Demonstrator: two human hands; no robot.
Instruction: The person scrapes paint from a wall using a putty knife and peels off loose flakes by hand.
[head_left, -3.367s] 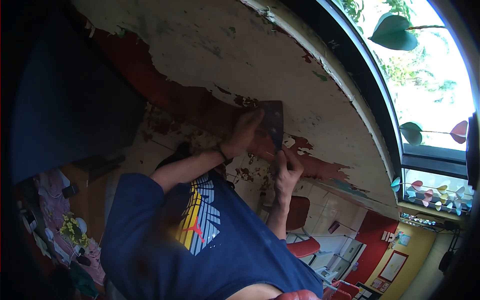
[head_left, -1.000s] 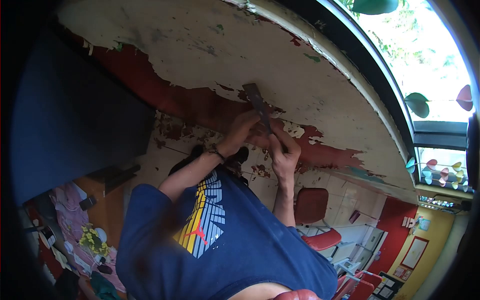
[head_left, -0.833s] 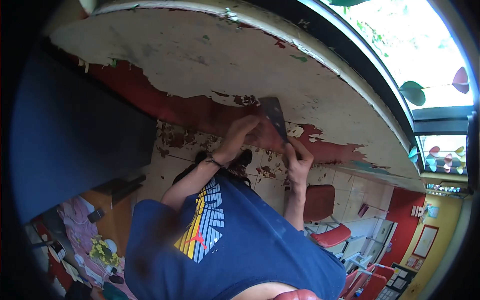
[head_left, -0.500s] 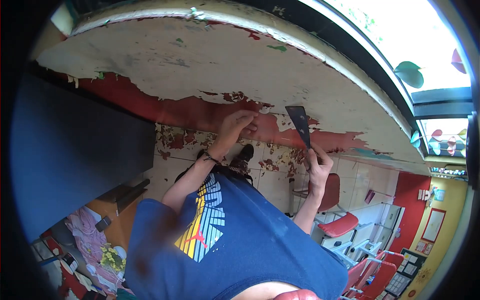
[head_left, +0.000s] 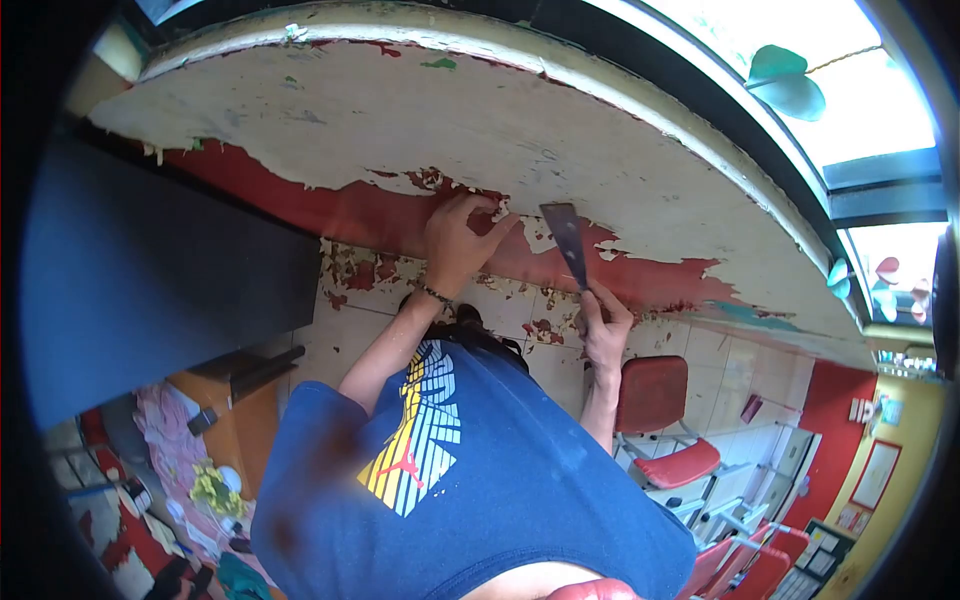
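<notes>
Gripping scraper [head_left: 567,242] in right hand [head_left: 606,332]

Room right of scraper [head_left: 566,240], wall [head_left: 420,120] ahead

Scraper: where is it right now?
In the head view, the scraper is slightly right of and above centre, gripped in the right hand before the peeling wall.
</notes>
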